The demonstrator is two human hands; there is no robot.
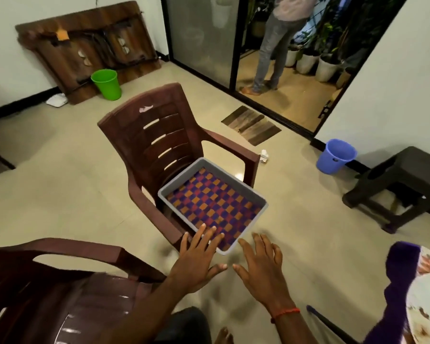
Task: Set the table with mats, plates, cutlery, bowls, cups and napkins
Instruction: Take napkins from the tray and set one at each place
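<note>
Brown plastic chair (157,135) mid-room. Dark stool (402,180) well to chair's right. Grey tray (181,178) sits on chair seat, near corner past seat front. Checkered purple/orange mat (214,202) lies flat in tray. Blue bucket (335,157) right of chair by wall, green bucket (107,84) behind-left. Both hands flat, fingers spread, gripping nothing. L hand (196,264) fingertips over tray's near rim at chair front, R hand (263,269) just beside it, off the chair.

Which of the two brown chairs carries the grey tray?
The farther chair, mid-frame: the grey tray sits on its seat. The lower-left chair shows none.
</note>
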